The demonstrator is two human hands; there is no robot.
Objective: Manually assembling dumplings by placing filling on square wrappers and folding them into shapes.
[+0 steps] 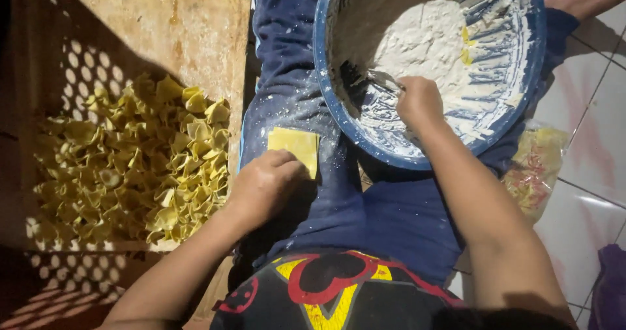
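I'm looking down over my lap, and the biggest thing here is the perforated crate filling the nine o'clock side, where a deep heap of folded yellow dumplings is already piling up, so a good share of the wrapping is looking done. Up at one o'clock the blue bowl is sitting tilted on my right thigh, and the pale filling is covering only part of its smeared wall, so I'm judging there is plenty used and still a fair lump left to go. Over at three o'clock a clear bag of wrappers is lying on the tiled floor, still holding more sheets. My right hand is reaching into the bowl, fingers curled tight around a metal spoon that is digging at the filling. My left hand is resting near the centre, on my left thigh, fingers bent and pinching one flat square wrapper against the blue trousers, still unfilled and unfolded.
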